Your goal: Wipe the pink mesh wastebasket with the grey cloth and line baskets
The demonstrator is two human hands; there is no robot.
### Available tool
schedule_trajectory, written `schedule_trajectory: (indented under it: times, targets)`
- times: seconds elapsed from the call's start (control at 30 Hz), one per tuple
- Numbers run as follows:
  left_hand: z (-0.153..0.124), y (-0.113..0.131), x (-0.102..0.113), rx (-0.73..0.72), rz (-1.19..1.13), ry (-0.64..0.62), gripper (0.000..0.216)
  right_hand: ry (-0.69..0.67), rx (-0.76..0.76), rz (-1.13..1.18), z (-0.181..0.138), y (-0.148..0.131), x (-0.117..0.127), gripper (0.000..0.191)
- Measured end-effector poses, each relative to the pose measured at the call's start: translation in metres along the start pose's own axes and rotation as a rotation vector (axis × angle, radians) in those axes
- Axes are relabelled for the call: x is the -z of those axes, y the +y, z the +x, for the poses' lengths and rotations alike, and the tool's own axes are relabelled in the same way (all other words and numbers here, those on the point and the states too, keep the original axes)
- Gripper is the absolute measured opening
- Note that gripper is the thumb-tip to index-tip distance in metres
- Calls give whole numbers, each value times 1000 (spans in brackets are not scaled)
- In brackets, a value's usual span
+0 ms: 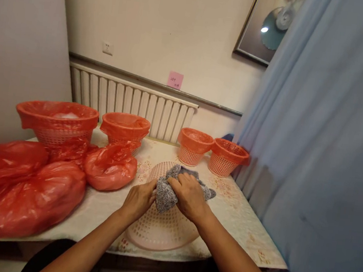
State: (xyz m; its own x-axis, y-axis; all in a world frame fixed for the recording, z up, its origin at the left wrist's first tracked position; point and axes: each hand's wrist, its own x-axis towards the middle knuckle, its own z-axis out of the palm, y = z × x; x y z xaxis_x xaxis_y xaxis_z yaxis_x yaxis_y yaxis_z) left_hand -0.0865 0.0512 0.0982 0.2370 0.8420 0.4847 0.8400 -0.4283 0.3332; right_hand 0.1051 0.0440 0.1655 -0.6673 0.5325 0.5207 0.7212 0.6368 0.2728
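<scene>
A pale pink perforated basket (160, 229) lies upside down on the table near the front edge. A grey speckled cloth (165, 194) is draped over its top. My left hand (138, 200) grips the cloth's left side with curled fingers. My right hand (188, 195) presses down on the cloth with its fingers closed round it, so part of the cloth is hidden under it. Both hands sit side by side on the basket.
Stuffed red plastic bags (27, 197) fill the table's left side. Several orange baskets lined with red bags (59, 123) stand along the back by a white radiator (129, 99). A blue curtain (324, 148) hangs at the right. The floral tablecloth (244, 221) covers the table.
</scene>
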Motion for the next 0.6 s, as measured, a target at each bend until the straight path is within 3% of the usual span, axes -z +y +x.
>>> schedule_trajectory:
  times: [0.27,0.6]
  targets:
    - [-19,-8,-3,-12,20,-71,17,53,45,-119,-16,-1,-14,19]
    - [-30,-18,-8,15,66,-77,14,196,-56,-61,-42,9,-36,24]
